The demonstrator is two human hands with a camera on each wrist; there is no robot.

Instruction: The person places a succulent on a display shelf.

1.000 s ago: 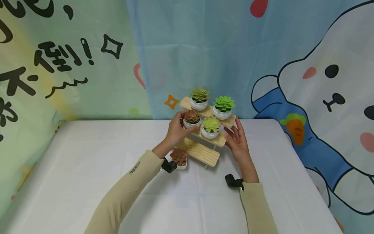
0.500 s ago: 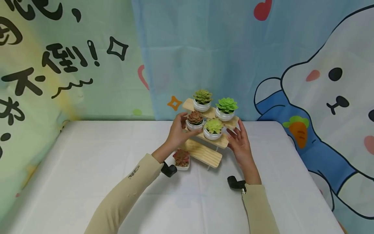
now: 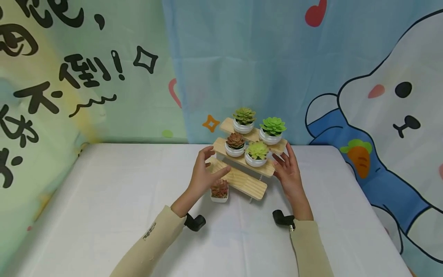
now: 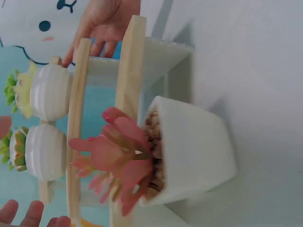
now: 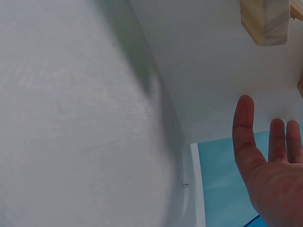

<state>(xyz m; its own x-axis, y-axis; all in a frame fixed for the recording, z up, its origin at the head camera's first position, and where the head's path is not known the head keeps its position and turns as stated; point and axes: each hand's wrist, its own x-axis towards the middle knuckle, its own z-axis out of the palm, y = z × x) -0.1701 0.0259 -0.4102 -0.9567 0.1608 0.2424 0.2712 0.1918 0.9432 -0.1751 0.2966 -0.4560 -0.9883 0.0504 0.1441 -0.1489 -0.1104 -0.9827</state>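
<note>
A three-tier wooden stand (image 3: 245,184) holds small potted succulents. On its middle shelf sit a brown succulent (image 3: 235,144) and a yellow-green one (image 3: 257,153); two green ones (image 3: 243,120) share the top shelf. My left hand (image 3: 202,175), thumb and fingers spread, is beside the left end of the lower shelves and holds nothing. At the stand's right end is my right hand (image 3: 290,176), its fingers extended close to the shelf ends. In the left wrist view, a pink-red succulent (image 4: 118,158) in a square white pot (image 4: 194,151) stands before the bottom shelf.
A white cloth covers the table (image 3: 138,184). Behind it hangs a printed backdrop (image 3: 277,57) with a cartoon figure on the right. Each wrist carries a black camera mount (image 3: 195,222). White side panels (image 5: 213,85) support the stand's shelves.
My left hand has let go of the brown succulent's pot and drawn back to the left and down. My right hand keeps its place by the stand. The head view has shifted slightly.
</note>
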